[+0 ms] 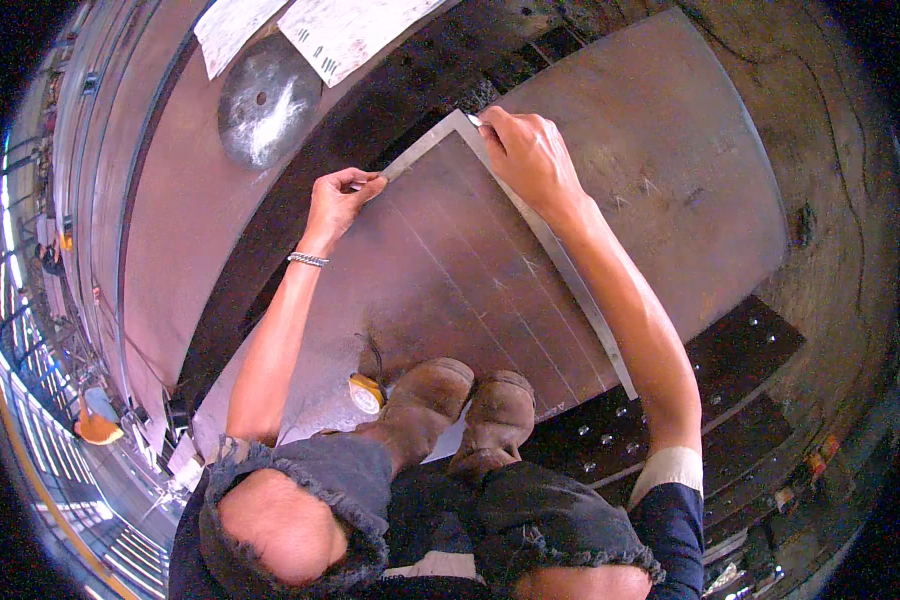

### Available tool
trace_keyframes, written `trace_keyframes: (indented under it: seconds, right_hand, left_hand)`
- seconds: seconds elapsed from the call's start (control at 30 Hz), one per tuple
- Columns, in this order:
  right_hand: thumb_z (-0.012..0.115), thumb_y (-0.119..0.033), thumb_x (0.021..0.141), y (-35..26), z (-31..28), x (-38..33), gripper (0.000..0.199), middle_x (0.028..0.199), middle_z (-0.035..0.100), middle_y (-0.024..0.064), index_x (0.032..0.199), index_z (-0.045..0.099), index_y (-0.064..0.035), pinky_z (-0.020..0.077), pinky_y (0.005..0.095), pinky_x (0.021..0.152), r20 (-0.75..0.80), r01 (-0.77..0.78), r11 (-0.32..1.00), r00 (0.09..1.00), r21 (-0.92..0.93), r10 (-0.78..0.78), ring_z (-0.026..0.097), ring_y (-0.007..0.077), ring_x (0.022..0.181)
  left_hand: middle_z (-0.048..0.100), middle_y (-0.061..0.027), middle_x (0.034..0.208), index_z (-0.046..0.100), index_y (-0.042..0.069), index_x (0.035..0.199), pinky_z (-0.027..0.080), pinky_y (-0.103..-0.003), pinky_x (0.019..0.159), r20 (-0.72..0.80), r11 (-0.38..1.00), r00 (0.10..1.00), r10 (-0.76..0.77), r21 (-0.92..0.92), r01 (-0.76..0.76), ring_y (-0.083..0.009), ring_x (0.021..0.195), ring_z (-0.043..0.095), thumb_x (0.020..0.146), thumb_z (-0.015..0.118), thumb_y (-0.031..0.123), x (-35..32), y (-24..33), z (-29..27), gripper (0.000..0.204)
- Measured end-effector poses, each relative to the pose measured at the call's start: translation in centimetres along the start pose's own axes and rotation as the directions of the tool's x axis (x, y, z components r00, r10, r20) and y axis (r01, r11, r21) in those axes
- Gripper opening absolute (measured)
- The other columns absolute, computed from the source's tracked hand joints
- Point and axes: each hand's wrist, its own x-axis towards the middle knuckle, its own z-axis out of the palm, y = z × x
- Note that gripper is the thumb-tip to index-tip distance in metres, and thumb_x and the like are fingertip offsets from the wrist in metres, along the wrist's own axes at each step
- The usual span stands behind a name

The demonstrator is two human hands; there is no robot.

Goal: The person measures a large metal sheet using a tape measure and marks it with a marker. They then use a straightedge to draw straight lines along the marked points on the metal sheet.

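A metal framing square (pixel 568 268) lies on a brown steel plate (pixel 360 290) marked with several pale straight lines. Its corner sits at the plate's far edge, and its long leg runs back toward me on the right. My left hand (pixel 338 208) is closed, thumb and fingers pinching the end of the short leg. Beside the corner, my right hand (pixel 532 158) is closed round a small whitish tip (pixel 474 120) that looks like chalk; most of it is hidden in the fingers. My right forearm passes over part of the long leg.
My boots (pixel 430 395) stand on the plate, with a yellow tape measure (pixel 366 393) beside the left one. Another steel plate (pixel 650 150) lies to the right. A round metal disc (pixel 268 100) and white sheets (pixel 355 35) are at the far left. Dark gaps separate the plates.
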Motion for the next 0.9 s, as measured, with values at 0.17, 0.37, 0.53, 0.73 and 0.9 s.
trace_keyframes:
  seconds: [0.17,0.37,0.53,0.73,0.9]
  right_hand:
    - [0.061,-0.015,0.096,-0.9,0.4,0.5,0.015,0.081,0.067,0.0246,0.094,0.063,-0.0001,0.052,0.0532,0.072,0.003,0.037,0.999,0.999,-0.025,-0.036,0.066,0.0453,0.079]
    - [0.06,-0.013,0.094,-1.1,0.2,0.0,0.015,0.075,0.063,0.0265,0.087,0.059,0.001,0.0506,0.056,0.072,0.039,0.065,0.996,0.997,-0.064,-0.062,0.064,0.0472,0.077]
    - [0.06,-0.01,0.091,-1.1,-3.9,-5.3,0.013,0.073,0.062,0.0271,0.086,0.059,0.0011,0.0497,0.057,0.071,0.161,0.007,0.99,0.987,-0.138,0.015,0.063,0.0487,0.075]
    - [0.06,-0.01,0.09,-1.0,-12.0,-19.1,0.01,0.07,0.061,0.0262,0.089,0.059,0.0,0.0495,0.056,0.065,0.496,-0.178,0.943,0.814,-0.281,0.302,0.061,0.0487,0.07]
    - [0.064,-0.005,0.082,-1.0,-17.9,-32.1,0.012,0.067,0.065,0.0207,0.093,0.063,0.0006,0.0544,0.0535,0.064,0.627,-0.196,0.855,0.605,-0.48,0.49,0.068,0.0432,0.07]
  left_hand:
    - [0.07,0.0037,0.078,0.08,0.004,0.1,0.044,-0.022,0.064,-0.005,0.999,1.0,0.014,-0.043,-0.014,-0.0033,0.071,0.057,0.088,0.084,0.028,0.1,-0.6,0.0,0.027]
    - [0.071,0.0024,0.081,0.08,0.004,0.1,0.046,-0.023,0.066,-0.001,0.998,1.0,0.001,-0.057,-0.001,-0.005,0.074,0.059,0.087,0.084,0.026,0.6,-1.3,0.4,0.026]
    - [0.069,0.0027,0.081,0.08,0.004,0.099,0.046,-0.023,0.069,-0.031,0.995,0.999,-0.027,-0.097,0.024,-0.005,0.074,0.057,0.087,0.084,0.024,0.3,-0.6,0.8,0.024]
    - [0.068,0.0049,0.081,0.08,0.003,0.1,0.044,-0.022,0.068,-0.046,0.993,0.999,0.001,-0.114,-0.006,-0.0046,0.074,0.056,0.087,0.084,0.025,0.2,-1.4,0.9,0.026]
    - [0.066,0.0048,0.082,0.081,0.006,0.102,0.043,-0.023,0.068,-0.065,0.998,0.998,0.004,-0.056,-0.008,-0.0053,0.075,0.053,0.087,0.085,0.029,0.5,-2.0,0.5,0.028]
